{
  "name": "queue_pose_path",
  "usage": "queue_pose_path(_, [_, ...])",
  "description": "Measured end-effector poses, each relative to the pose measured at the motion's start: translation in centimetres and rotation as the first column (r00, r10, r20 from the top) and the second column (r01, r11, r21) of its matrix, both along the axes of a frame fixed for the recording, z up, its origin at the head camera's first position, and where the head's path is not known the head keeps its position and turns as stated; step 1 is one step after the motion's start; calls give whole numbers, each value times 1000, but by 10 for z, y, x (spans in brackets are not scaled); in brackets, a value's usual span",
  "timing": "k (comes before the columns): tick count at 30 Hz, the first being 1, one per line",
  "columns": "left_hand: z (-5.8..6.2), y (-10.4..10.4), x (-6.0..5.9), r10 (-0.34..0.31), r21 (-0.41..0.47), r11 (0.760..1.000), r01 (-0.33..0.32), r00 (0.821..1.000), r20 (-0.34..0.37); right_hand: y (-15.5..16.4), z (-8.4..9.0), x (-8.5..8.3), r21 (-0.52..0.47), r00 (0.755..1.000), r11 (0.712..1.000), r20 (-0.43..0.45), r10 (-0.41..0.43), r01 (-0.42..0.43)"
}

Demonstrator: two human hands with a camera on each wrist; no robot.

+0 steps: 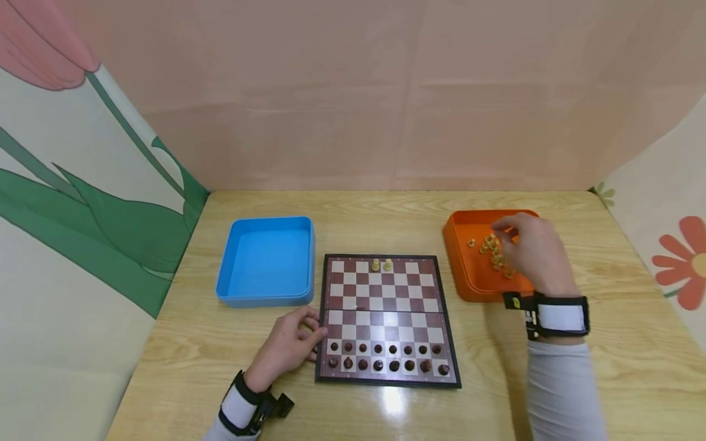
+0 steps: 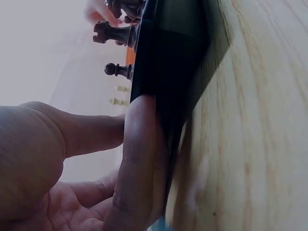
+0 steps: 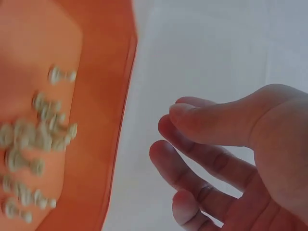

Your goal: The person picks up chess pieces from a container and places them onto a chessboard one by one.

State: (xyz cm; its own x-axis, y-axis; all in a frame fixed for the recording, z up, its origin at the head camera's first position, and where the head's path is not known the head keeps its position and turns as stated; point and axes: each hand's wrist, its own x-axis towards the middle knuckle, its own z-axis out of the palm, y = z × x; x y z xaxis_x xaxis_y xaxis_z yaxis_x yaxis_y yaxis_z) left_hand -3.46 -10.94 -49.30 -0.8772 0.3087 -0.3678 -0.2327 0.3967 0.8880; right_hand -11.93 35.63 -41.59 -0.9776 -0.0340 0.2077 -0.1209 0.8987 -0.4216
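A folding chessboard (image 1: 383, 318) lies on the table, with two rows of dark chess pieces (image 1: 377, 350) along its near side. Two pale pieces (image 1: 382, 265) stand on the far row. At the board's left edge, my left hand (image 1: 287, 343) grips the rim, thumb and fingers against it; a dark rook (image 2: 115, 32) and pawn (image 2: 118, 70) rise nearby in the left wrist view. Over the orange tray (image 1: 466, 269) hovers my right hand (image 1: 534, 251), fingers loosely bent and thumb near the fingertips (image 3: 166, 153). No piece shows between them. Loose pale pieces (image 3: 29, 137) lie in that tray.
A blue tray (image 1: 265, 300) stands left of the board, behind my left hand. The wooden table (image 1: 182, 343) meets a plain wall (image 1: 386, 122) at the back, and patterned panels flank both sides.
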Motion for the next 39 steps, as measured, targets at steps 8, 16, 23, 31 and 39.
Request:
queue_pose_path(8, [-1,-1,2,4,5,1000,-4,1000,-9,19,-6,-1,22,991,997,105,-82,81])
queue_pose_path(16, [-3,0,3,7,10,1000,-6,1000,-10,37,-32,-10,44,977,998,205,-51,43])
queue_pose_path(23, [-5,0,1,0,10,1000,1,1000,-5,45,-45,-15,15,967,999,252,-44,41])
queue_pose_path(31, [-4,-1,0,-5,-4,1000,5,1000,-18,45,-48,-19,-5,969,1000,247,-23,25])
queue_pose_path(39, [-4,0,-1,-10,-14,1000,10,999,-30,42,-50,-20,-12,971,999,237,-30,34])
